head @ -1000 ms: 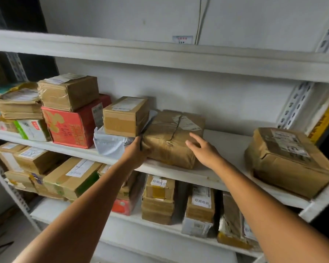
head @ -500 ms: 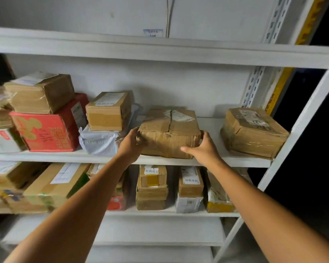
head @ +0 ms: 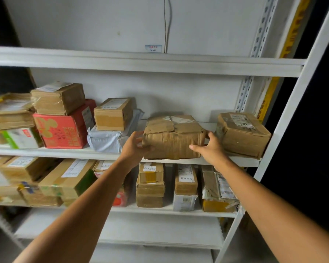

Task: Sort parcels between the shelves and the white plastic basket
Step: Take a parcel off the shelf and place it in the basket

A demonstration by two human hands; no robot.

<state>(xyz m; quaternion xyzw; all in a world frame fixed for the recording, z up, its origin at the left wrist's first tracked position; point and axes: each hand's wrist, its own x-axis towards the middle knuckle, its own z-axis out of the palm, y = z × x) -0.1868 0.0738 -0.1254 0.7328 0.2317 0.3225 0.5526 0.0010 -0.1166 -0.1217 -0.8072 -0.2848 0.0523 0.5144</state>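
A crumpled brown cardboard parcel [head: 174, 137] with a torn label on top sits at the front edge of the middle shelf [head: 65, 153], slightly overhanging it. My left hand [head: 134, 147] grips its lower left corner. My right hand [head: 210, 147] holds its right side, thumb across the front face, fingers behind. The white plastic basket is not in view.
Another brown box [head: 242, 134] stands close on the right, touching my right hand's side. A white poly bag [head: 107, 138] under a small box [head: 113, 113] lies to the left, then a red box [head: 62, 130]. The shelf below holds several parcels. A white upright post [head: 285, 118] bounds the right.
Both hands have closed round the sides of the crumpled parcel, which has come forward to the shelf's front edge. The view has pulled back and tilted up.
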